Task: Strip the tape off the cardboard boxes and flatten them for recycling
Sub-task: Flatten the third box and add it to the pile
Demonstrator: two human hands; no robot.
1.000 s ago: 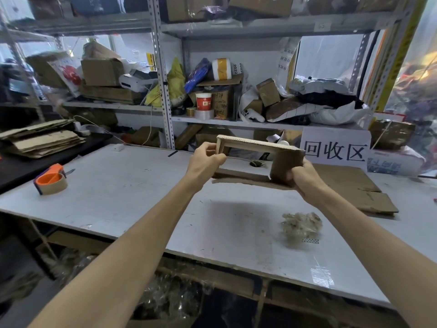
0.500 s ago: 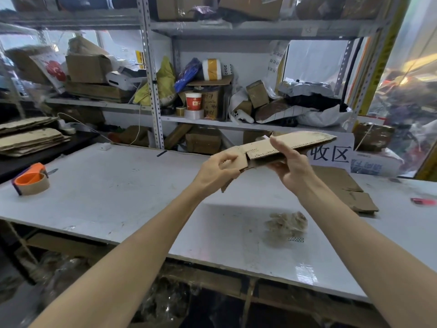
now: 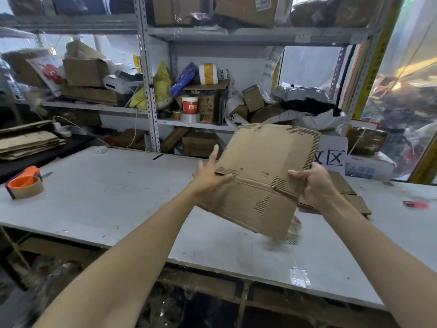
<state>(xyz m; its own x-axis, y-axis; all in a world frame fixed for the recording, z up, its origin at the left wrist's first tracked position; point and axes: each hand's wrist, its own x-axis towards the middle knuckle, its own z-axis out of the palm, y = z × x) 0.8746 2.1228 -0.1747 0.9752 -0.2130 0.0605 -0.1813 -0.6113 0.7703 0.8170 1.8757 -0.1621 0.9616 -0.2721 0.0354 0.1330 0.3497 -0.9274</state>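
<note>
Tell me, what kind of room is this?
Probably a parcel storeroom or packing room: metal shelves crammed with cardboard boxes, an orange tape dispenser on the worktable, and a stack of flattened cardboard at the left.

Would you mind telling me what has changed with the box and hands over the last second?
The cardboard box, open and edge-on a second ago, has been pressed flat and tipped up, face toward the camera. Both hands kept hold: the left hand pinches its left edge, the right hand grips its right edge. The tape dispenser and the flattened cardboard stayed put.
</note>
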